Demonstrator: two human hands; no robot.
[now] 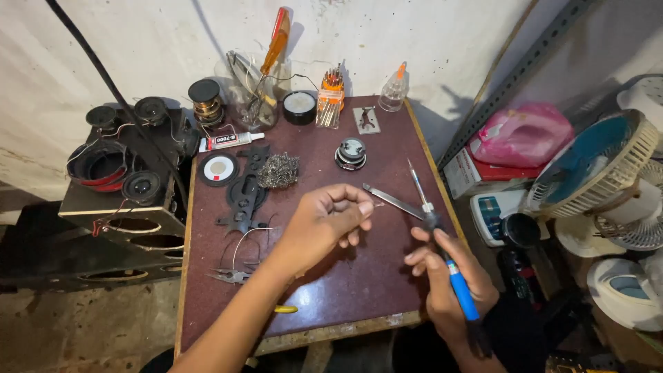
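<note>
The right hand (445,273) has its fingers wrapped round the blue-handled soldering iron (442,249), tip aimed toward eleven o'clock. The left hand (324,221) pinches its fingers narrow on something too small to tell, just beside the tweezers (394,201) that lie at the iron's nine o'clock. To do this well, I judge the left pinch should rest steady on the worktop (359,290) while the iron's tip meets the piece briefly. The wire-wool pad (278,170) at eleven o'clock is near for wiping; the pliers (231,276) sit at eight o'clock.

maroon table (387,276): pliers (231,275), perhaps steel wool (278,170).
</note>
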